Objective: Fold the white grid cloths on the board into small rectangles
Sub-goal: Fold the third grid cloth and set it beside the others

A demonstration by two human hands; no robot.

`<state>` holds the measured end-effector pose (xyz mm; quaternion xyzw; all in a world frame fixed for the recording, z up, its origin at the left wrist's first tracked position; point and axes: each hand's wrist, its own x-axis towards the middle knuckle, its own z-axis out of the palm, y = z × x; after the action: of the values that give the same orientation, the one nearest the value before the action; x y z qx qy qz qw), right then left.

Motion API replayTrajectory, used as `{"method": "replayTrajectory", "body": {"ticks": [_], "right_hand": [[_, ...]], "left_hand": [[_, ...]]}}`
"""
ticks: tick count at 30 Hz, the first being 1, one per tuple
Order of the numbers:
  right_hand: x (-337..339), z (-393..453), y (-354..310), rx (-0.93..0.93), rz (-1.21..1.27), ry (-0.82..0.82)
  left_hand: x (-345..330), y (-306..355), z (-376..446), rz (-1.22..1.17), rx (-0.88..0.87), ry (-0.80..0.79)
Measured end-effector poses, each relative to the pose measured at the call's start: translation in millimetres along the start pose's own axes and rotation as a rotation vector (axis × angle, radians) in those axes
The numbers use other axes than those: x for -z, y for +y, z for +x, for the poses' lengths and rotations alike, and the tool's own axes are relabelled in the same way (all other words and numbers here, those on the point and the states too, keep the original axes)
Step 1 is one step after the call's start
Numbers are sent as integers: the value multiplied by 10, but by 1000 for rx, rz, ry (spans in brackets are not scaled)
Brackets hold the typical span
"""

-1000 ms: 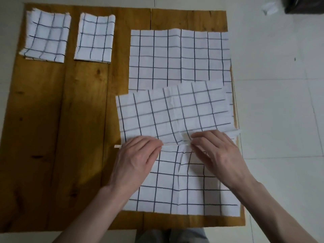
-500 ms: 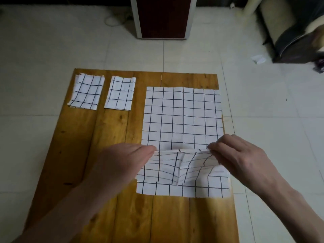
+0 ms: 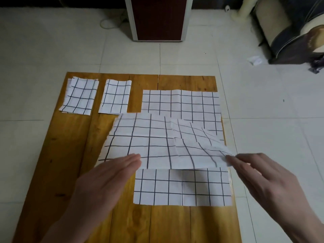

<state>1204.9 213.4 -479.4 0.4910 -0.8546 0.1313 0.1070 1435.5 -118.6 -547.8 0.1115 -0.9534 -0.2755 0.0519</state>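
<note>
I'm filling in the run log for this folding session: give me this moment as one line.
step: lifting top cloth off flat cloth | left hand: grip on near-left edge | right hand: pinches near-right corner | done: two folded cloths, far-left of board

Every cloth is white with a dark grid: the lifted cloth [image 3: 157, 142], the flat cloth [image 3: 182, 186] beneath, and two folded cloths [image 3: 79, 95] at ten o'clock. The board [image 3: 52, 155] is honey-brown wood — floor tiles [image 3: 52, 46] pale cream, the cabinet [image 3: 157, 16] at twelve o'clock dark red, white-edged.

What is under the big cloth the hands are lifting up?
Under the lifted cloth lies another flat grid cloth on the wooden board. Its near and far parts show; its middle is covered.
</note>
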Motion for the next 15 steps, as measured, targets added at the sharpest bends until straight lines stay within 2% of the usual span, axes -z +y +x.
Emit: {"method": "replayTrajectory", "body": {"ticks": [3,6,8,9,15], "right_hand": [[-317,-274,87,29,-17,-119],[-658,-618,84,2,16,-220],[-863,-834,73,-53,37,-277],[-965,-939,69,-81,61,-306],[-1284,-1385,-46,-233,162,-379]], "left_hand": [[-279,-134,-275,0,61,-47],[-494,-22,-375,82,-114,-46],[-692,-30,-442,92,-172,-9],[-803,-49,-472,86,-160,9],[-1258,-152,-680,38,-61,-113]]}}
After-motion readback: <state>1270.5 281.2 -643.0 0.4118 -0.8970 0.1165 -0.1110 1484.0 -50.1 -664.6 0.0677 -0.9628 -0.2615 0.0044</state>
